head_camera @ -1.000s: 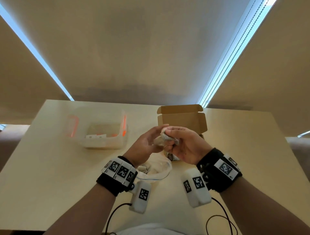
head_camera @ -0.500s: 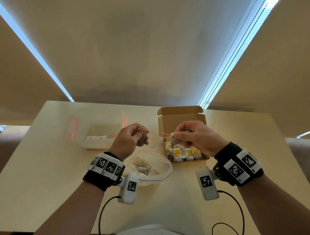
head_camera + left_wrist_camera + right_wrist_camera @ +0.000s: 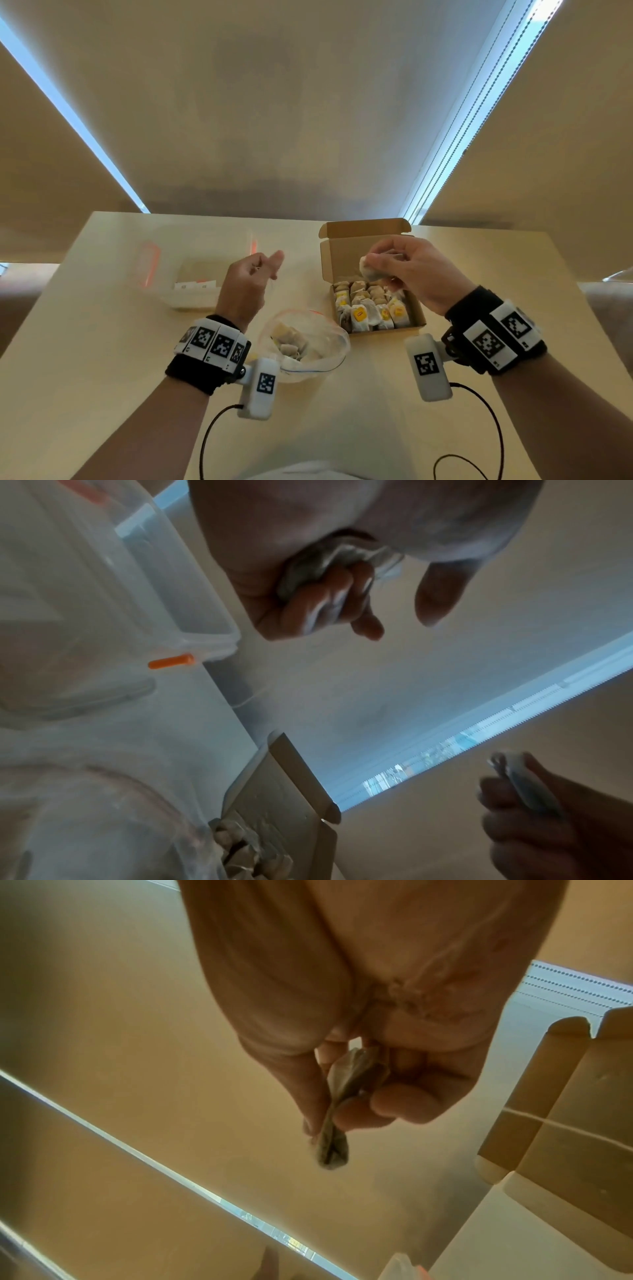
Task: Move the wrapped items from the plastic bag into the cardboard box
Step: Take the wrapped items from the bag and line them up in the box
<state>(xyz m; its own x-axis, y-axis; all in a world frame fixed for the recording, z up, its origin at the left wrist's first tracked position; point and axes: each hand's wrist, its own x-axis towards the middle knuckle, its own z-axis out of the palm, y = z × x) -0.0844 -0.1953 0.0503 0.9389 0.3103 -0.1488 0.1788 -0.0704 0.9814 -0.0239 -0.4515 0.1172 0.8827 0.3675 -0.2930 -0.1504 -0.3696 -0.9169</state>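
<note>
The right hand [image 3: 416, 270] pinches one wrapped item [image 3: 368, 270] above the cardboard box [image 3: 416, 318], at 1 o'clock from the plastic bag [image 3: 329, 346]. The left hand [image 3: 245, 284], at 11 o'clock from the bag, is curled; only the left wrist view shows a crumpled wrapper [image 3: 318, 569] in it, possibly another item. The box holds roughly a dozen items.

My hands are pulling apart: a second ago they were together in front of the cardboard box [image 3: 376, 322], now my left hand [image 3: 245, 284] is swinging out left above the bench [image 3: 85, 342], fingers curled on a crumpled wrapper [image 3: 329, 569], index finger now sticking out. My right hand [image 3: 411, 270] is lifting the wrapped item [image 3: 368, 269] higher over the box, uncovering the plastic bag [image 3: 305, 342].
</note>
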